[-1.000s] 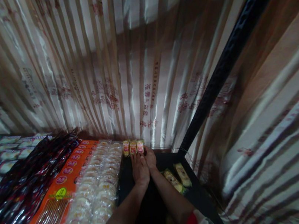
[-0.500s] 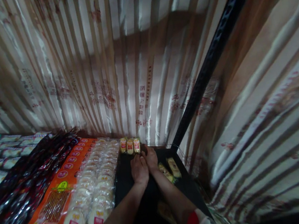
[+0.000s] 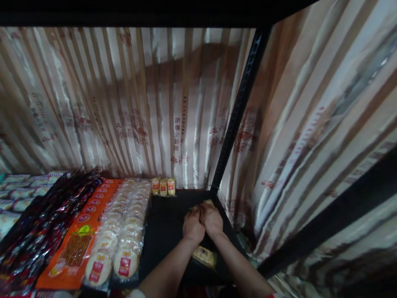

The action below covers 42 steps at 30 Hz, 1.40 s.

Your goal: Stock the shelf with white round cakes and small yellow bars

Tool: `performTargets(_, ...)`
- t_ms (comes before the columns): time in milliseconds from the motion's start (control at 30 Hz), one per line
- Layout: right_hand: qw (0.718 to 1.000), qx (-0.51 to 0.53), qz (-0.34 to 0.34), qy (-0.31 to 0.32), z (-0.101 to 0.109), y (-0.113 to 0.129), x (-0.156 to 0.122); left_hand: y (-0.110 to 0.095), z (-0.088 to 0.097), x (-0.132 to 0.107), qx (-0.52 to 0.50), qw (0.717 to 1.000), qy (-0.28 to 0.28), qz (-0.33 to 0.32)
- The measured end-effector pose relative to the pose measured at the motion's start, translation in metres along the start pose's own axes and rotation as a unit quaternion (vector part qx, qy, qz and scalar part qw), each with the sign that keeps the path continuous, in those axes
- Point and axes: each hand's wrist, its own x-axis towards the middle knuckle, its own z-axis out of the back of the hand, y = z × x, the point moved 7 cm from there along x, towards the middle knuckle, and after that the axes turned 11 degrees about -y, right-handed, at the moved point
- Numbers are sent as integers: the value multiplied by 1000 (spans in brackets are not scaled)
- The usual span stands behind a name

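My left hand point(image 3: 194, 225) and my right hand point(image 3: 211, 219) are side by side and touching, low over the black shelf point(image 3: 163, 226). Both have curled fingers. Just beyond my right fingers the pale yellow end of a small wrapped snack packet point(image 3: 208, 202) shows; the hand covers the rest. What lies in my left fingers is hidden. Another yellow-wrapped snack packet point(image 3: 204, 256) rests on the shelf between my forearms. At the shelf's back edge, three small yellow packets with red labels point(image 3: 163, 187) stand in a row.
To the left lie clear-wrapped round crackers point(image 3: 128, 264), an orange bag of sticks point(image 3: 72, 252), dark shiny packs point(image 3: 29, 239) and white packs point(image 3: 2, 223). A black post point(image 3: 239, 105) rises at the back right corner, in front of pleated curtain point(image 3: 127, 100). A dark beam crosses overhead.
My hands have moved from beside the three standing packets, right and toward me, over two loose packets that were lying in plain sight. The camera view has shifted too.
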Motion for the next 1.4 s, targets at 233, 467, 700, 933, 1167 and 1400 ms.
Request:
performTargets(233,999,23,14,32,-2,0,-26,3,-1,-21,27,997,65,19)
performTargets(467,993,115,13,20,-18,10,-39,11,20,-35,39,999,37,9)
performTargets(700,963,248,-70,79,-27,26,-46,30,38,-35,31,999,0,22)
performTargets(933,926,348,-101,109,-38,37,-51,50,60,-37,12,995,-48,81)
performTargets(1167,865,460,-128,153,-42,45,-53,59,76,-37,-37,988,-89,123)
performTargets(1400,829,505,-163,177,-37,41,-52,64,79,-30,-78,983,-95,137)
